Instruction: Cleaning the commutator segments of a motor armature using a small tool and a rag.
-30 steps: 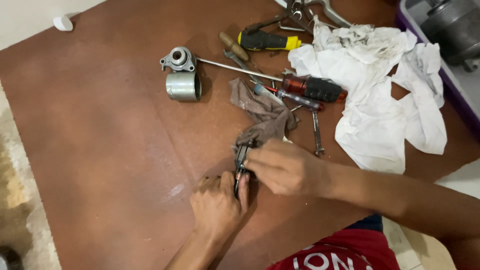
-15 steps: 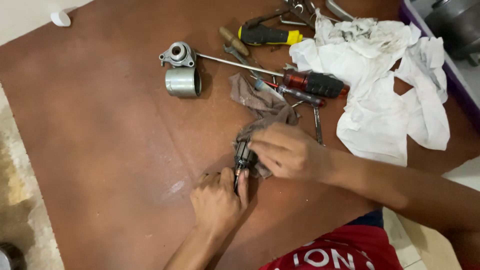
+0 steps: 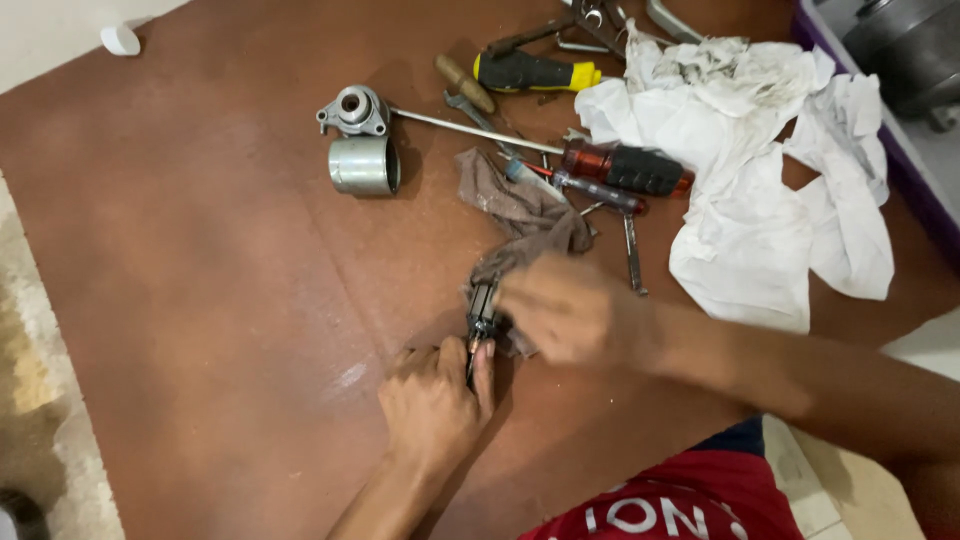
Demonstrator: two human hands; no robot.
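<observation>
My left hand (image 3: 432, 398) rests fisted on the brown board, pinching the lower end of a small dark metal part (image 3: 482, 318). The part stands roughly upright between both hands. My right hand (image 3: 565, 310) grips its upper portion through a dirty brown rag (image 3: 520, 212) that trails up toward the tools. The hand and rag hide most of the part.
A metal cylinder (image 3: 363, 165) and a cast housing with a long rod (image 3: 353, 108) lie at the upper centre. Screwdrivers (image 3: 620, 168) and wrenches (image 3: 632, 255) sit beside a crumpled white cloth (image 3: 760, 190). A purple bin edge (image 3: 905, 165) is at right.
Both hands stay on the part. My right hand has shifted slightly, rubbing the rag along it, and the view has drifted a little.
</observation>
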